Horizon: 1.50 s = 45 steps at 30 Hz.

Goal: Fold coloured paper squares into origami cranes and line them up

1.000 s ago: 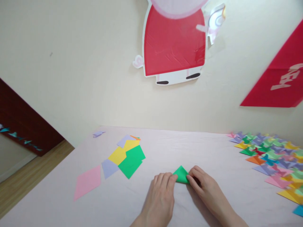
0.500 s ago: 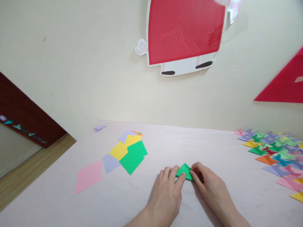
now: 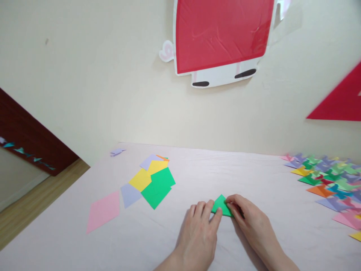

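A small folded green paper (image 3: 221, 205) lies on the pale pink table (image 3: 175, 229), its point facing away from me. My left hand (image 3: 199, 233) rests palm down with its fingertips pressed on the paper's left edge. My right hand (image 3: 249, 222) has its fingers curled and pinched on the paper's right edge. Both hands hold the paper flat against the table.
Loose paper squares lie to the left: green (image 3: 158, 187), yellow (image 3: 146, 176), lilac (image 3: 130, 194) and pink (image 3: 103, 210). Several folded coloured paper pieces (image 3: 329, 180) cover the table's right side. A wall with a red and white cut-out (image 3: 222, 37) stands behind.
The view has tilted down and shifted. My left fingers have slid further onto the green paper; my right hand stays pinched on its right edge.
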{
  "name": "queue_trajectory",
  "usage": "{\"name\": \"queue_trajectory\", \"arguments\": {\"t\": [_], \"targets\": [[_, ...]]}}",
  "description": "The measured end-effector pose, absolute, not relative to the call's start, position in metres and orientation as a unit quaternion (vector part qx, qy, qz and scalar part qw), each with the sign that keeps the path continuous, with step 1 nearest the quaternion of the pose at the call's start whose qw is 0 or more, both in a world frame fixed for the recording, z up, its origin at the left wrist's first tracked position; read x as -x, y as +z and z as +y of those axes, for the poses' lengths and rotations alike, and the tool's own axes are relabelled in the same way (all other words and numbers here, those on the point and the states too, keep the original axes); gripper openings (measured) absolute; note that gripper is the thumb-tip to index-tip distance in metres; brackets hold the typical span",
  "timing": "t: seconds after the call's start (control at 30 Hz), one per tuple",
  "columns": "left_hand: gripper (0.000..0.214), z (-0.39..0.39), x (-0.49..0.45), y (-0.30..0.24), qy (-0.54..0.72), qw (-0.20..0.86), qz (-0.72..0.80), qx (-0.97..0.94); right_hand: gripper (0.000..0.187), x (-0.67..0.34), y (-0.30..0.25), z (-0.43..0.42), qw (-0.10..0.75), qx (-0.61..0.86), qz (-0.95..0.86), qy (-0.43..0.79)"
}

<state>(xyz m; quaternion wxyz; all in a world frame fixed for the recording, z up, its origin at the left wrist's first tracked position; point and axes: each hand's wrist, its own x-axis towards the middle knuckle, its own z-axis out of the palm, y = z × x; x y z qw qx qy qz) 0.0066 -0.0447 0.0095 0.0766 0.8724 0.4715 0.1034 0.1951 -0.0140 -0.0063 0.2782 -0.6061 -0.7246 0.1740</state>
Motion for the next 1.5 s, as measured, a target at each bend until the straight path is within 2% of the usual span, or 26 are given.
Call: {"name": "queue_trajectory", "arguments": {"t": [0.37,0.7,0.9,1.03,1.5], "targets": [[0.058,-0.0492,-0.0075,0.0046,0.131,0.079,0.464,-0.873,0.024,-0.197,-0.0048,-0.0137,0.29,0.59,-0.728,0.195],[0.055,-0.0499,-0.0091,0.0052,0.104,0.062,0.447,-0.886,0.025,-0.199,-0.0056,-0.0116,0.291,0.585,-0.731,0.196],[0.06,-0.0512,-0.0065,0.0036,0.131,0.093,0.431,-0.888,0.024,-0.2007,-0.0087,-0.0122,0.283,0.585,-0.73,0.211],[0.053,-0.05,-0.0053,0.0052,0.138,0.106,0.428,-0.887,0.025,-0.2003,-0.0077,-0.0126,0.281,0.585,-0.734,0.201],[0.06,-0.0498,-0.0073,0.0028,0.128,0.091,0.431,-0.889,0.027,-0.1998,-0.0126,-0.0111,0.268,0.584,-0.748,0.164]]}}
